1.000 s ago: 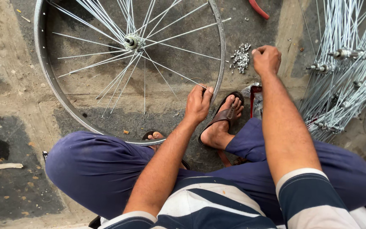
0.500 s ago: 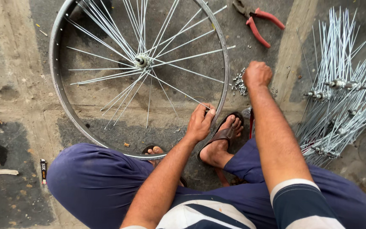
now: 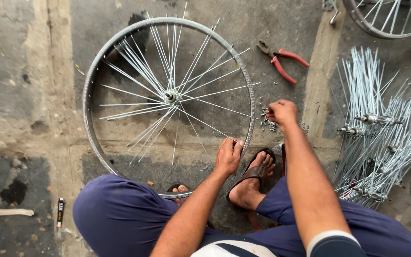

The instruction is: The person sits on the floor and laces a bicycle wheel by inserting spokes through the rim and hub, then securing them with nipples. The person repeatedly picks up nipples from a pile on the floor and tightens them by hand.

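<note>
Left hand (image 3: 228, 156) grips the round steel wheel rim (image 3: 91, 81) at centre; right hand (image 3: 282, 113), fingers pinched, over small metal spoke nipples (image 3: 266, 121).

Even, soft daylight, moderately bright, no harsh glare. Faint diffuse shadow under the wheel rim (image 3: 91, 85) at far left. Mostly sharp; right hand (image 3: 282, 112) slightly motion-blurred (fingers smeared). Mild wide-angle stretch at edges, near corners softer.
</note>
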